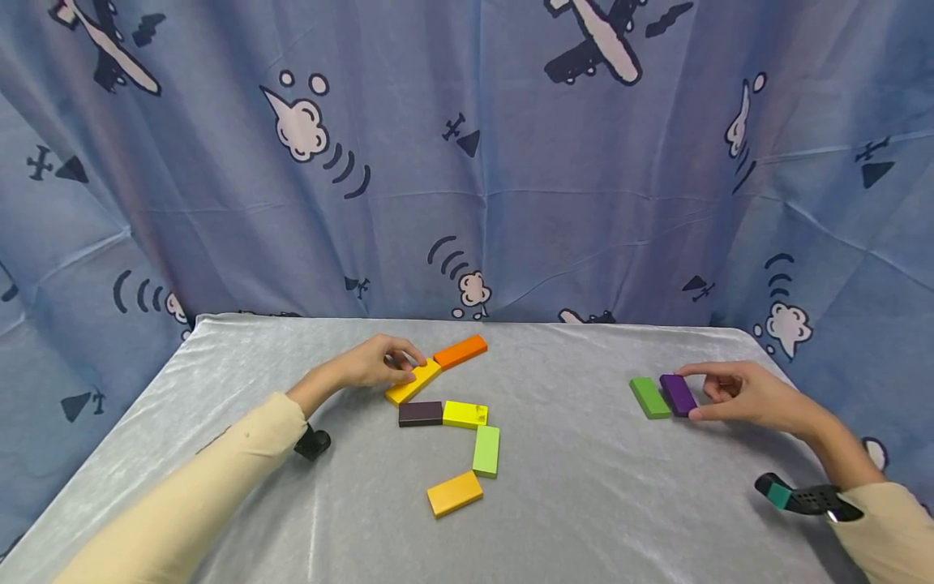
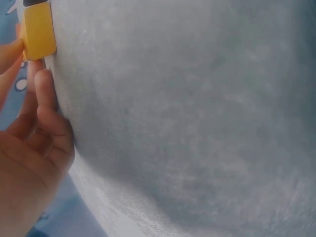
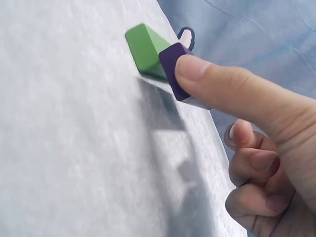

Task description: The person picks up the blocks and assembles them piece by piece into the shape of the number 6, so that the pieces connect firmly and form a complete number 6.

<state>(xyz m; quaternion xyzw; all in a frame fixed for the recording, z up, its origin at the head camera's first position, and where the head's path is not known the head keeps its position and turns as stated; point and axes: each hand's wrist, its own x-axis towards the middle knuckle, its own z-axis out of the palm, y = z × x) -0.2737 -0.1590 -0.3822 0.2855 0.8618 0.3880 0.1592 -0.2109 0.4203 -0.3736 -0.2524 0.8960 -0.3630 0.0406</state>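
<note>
My left hand (image 1: 375, 361) pinches a yellow-orange block (image 1: 413, 383) between thumb and fingers at the left of the cloth-covered table. The far end of that block meets an orange block (image 1: 460, 352). On the right side, my right hand (image 1: 762, 397) grips a purple block (image 1: 679, 395) by its two short ends, thumb on the near end. Right beside the purple block lies a green block (image 1: 649, 398). In the right wrist view the thumb presses the purple block (image 3: 170, 69), and the other fingers curl below it.
A black block (image 1: 420, 414) and a bright yellow block (image 1: 465, 414) lie end to end in the middle. From there a light green block (image 1: 486, 452) runs toward the front, with another yellow-orange block (image 1: 455, 494) nearer me. A blue patterned curtain (image 1: 511, 162) hangs behind the table.
</note>
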